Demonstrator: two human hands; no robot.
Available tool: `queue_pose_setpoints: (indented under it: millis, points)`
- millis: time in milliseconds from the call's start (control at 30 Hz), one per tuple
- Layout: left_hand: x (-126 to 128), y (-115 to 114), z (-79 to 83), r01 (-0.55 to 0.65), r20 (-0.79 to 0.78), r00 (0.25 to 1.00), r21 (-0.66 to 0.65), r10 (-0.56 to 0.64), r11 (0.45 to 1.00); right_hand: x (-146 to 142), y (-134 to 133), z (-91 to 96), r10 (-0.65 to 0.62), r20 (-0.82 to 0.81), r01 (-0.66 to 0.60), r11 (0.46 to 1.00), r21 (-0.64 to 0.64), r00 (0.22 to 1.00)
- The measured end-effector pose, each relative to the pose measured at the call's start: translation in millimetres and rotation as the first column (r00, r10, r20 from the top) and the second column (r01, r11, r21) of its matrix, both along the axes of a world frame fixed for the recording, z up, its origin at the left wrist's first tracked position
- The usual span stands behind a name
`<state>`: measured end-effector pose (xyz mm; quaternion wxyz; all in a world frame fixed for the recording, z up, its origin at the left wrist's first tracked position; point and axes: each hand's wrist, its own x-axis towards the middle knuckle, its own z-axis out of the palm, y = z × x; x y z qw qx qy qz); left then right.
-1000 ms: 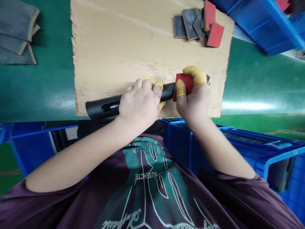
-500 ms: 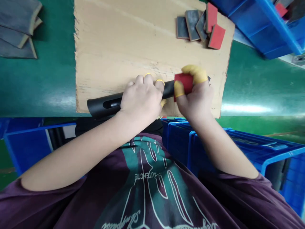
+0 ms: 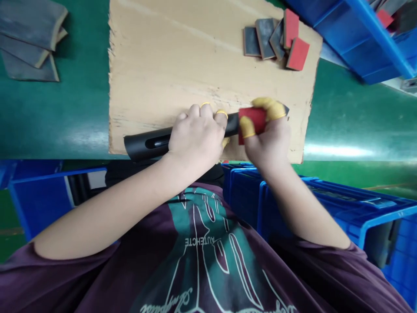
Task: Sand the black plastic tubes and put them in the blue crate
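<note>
A black tube [image 3: 137, 147] with a long oval slot near its left end lies slantwise across the front of a cardboard sheet [image 3: 169, 65]. My left hand [image 3: 197, 137] is wrapped over its middle from above, with yellow covers on some fingertips. Nearer the tube's right end, my right hand [image 3: 269, 139] is closed on a red sanding pad [image 3: 257, 119], which is folded over the tube and touches it. Yellow covers also sit on the right thumb and fingers. The tube's dark tip shows just beyond the right hand.
Several small grey and red sanding pads [image 3: 265, 39] lie on the cardboard's back right. Larger grey sheets [image 3: 31, 26] are stacked on the green table [image 3: 78, 117] at left. A blue bin [image 3: 355, 39] stands at back right; blue crates [image 3: 293, 195] are below the table's front edge.
Both hands keep their hold on the tube and the red pad. The whole view has shifted slightly; the right hand with the pad is blurred and barely displaced along the tube.
</note>
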<state>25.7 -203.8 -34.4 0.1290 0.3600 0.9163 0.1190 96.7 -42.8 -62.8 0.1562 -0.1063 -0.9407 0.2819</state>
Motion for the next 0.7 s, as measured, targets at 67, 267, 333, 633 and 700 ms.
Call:
queue_pose_setpoints:
  millis: [67,267,333,633,700]
  points:
    - [0.5,-0.1,-0.3,-0.009,-0.006,1.000,0.008,0.009,1.000,-0.5,3.5,-1.1,-0.029,-0.015,0.028,0.999,-0.031,0.999]
    - [0.0,0.6,0.3,-0.013,-0.012,1.000,-0.003,0.013,1.000,-0.2,-1.7,-4.0,-0.034,-0.078,0.036,0.999,0.016,0.996]
    - [-0.2,0.8,1.1,-0.015,-0.006,1.000,-0.004,0.015,1.000,-0.6,-1.0,-4.1,-0.064,-0.124,0.067,0.997,0.022,0.990]
    - [-0.7,1.7,5.9,-0.019,0.022,1.000,-0.031,0.019,0.999,-7.5,-4.0,5.5,-0.119,0.010,0.119,0.993,-0.028,0.993]
    - [-1.0,2.1,6.0,-0.016,0.020,1.000,-0.042,0.017,0.999,-4.2,-6.2,3.2,-0.103,-0.006,0.103,0.994,-0.041,0.995]
